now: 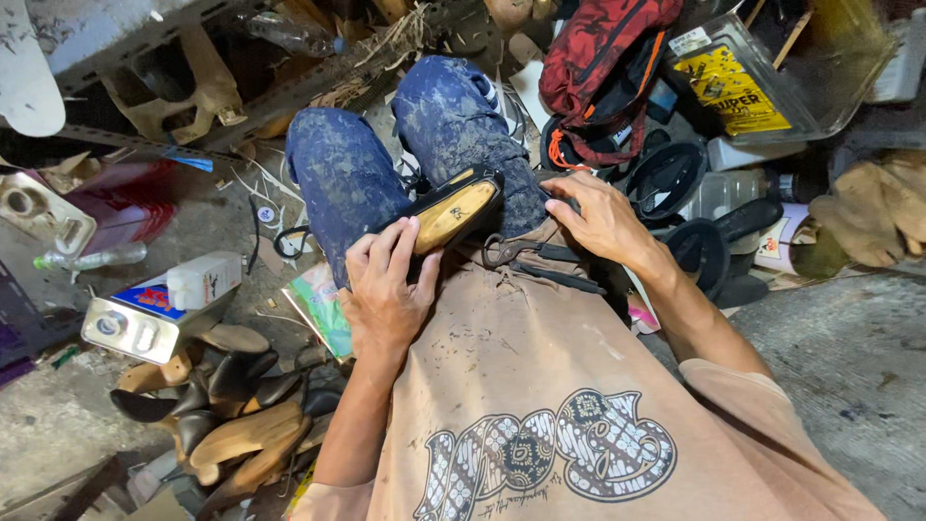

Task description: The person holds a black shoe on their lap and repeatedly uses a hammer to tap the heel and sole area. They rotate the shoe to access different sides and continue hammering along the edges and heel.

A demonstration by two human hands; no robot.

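Note:
I sit with my knees up in stained blue trousers. My left hand (386, 282) grips a black shoe (453, 207) with a tan sole facing up, resting on my lap. My right hand (596, 217) rests flat by my right thigh, fingers spread, touching the cloth next to the shoe's tip. A pair of metal pincers (526, 253) lies on my brown shirt between both hands. Nothing is in my right hand.
A pile of wooden shoe lasts and black shoe parts (231, 415) lies at lower left. A metal can (145, 323) and white plastic bottle (203, 280) stand left. A red bag (603, 68), black shoe pieces (699, 246) and a clear tray (772, 82) are at right.

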